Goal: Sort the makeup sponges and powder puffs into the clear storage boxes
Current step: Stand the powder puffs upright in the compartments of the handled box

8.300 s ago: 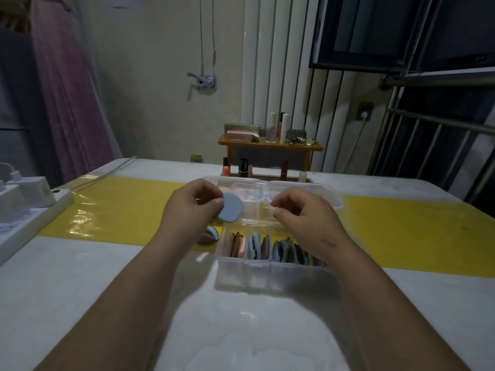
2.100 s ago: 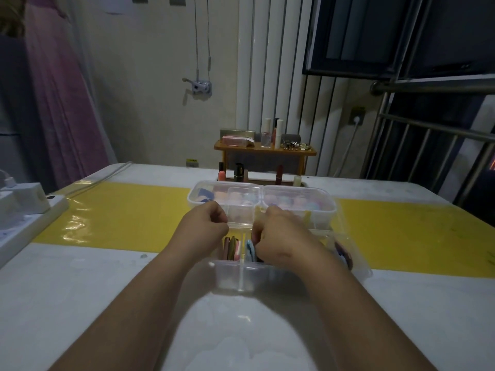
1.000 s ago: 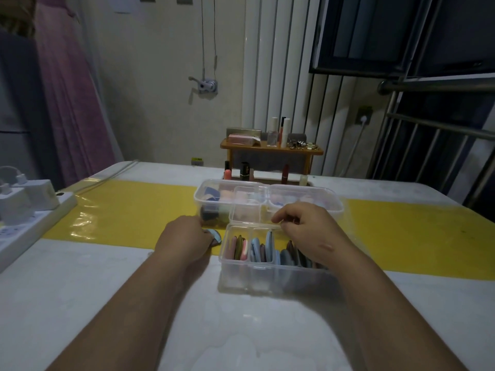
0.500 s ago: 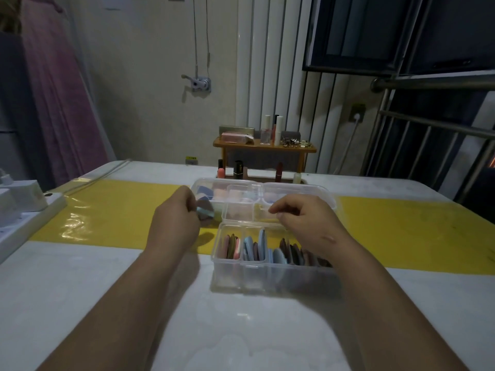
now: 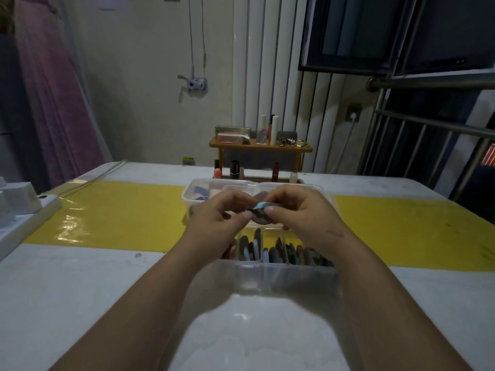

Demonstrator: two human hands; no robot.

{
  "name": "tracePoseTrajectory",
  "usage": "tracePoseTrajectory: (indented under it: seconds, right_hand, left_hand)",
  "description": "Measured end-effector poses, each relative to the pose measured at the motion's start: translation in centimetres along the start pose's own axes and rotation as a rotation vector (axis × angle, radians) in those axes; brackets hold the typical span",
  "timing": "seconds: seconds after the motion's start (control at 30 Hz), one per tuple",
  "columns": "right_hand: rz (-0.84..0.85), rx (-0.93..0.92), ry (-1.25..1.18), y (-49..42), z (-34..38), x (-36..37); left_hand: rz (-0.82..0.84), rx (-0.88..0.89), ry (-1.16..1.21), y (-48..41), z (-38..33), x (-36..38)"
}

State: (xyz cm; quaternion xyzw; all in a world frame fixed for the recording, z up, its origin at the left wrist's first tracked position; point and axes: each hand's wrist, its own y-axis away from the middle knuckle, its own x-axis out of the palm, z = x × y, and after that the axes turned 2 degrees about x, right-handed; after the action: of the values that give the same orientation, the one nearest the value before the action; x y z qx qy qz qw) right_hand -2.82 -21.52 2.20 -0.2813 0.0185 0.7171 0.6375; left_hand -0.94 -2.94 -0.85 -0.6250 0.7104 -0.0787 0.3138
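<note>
Both hands meet over the middle of the table [image 5: 112,295], raised above the two clear boxes. The left hand [image 5: 222,219] and right hand [image 5: 301,214] each pinch the same puff [image 5: 259,205] between thumb and curled fingers, one on either side, with thumb tips almost touching. The puff shows a light blue rim and a darker face; more of it I cannot tell. It hangs clear of both boxes, above the gap between them.

The near box [image 5: 267,277] sits below the wrists, its compartments packed with puffs [image 5: 257,249] standing on edge. The far box [image 5: 188,199], toward the far edge, holds blue and pink sponges [image 5: 205,194].

A yellow strip [image 5: 120,212] crosses the table. A power strip [image 5: 24,223] lies at the left edge, and a wooden shelf [image 5: 261,148] of cosmetics stands at the far edge.
</note>
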Motion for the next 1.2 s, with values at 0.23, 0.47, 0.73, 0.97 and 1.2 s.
tracePoseTrajectory:
  seconds: [0.23, 0.47, 0.73, 0.97, 1.2]
  right_hand:
    - [-0.069, 0.097, 0.085, -0.1, -0.3, -0.8]
    - [-0.085, 0.101, 0.141, -0.2, -0.6, -0.8]
    - [-0.047, 0.162, 0.166, -0.4, -0.8, -0.6]
    - [0.047, 0.213, 0.257, -0.4, -0.7, 0.0]
    - [0.128, 0.258, 0.338, -0.3, -0.7, 0.3]
  left_hand:
    - [0.305, 0.215, -0.416, 0.5, -0.8, -0.8]
    - [0.49, 0.327, -0.732, 0.5, -1.5, 0.1]
    - [0.531, 0.373, -0.807, 0.5, -1.4, 0.2]
    - [0.527, 0.338, -0.778, 0.5, -1.5, 0.2]
    - [0.515, 0.373, -0.748, 0.5, -1.1, 0.2]
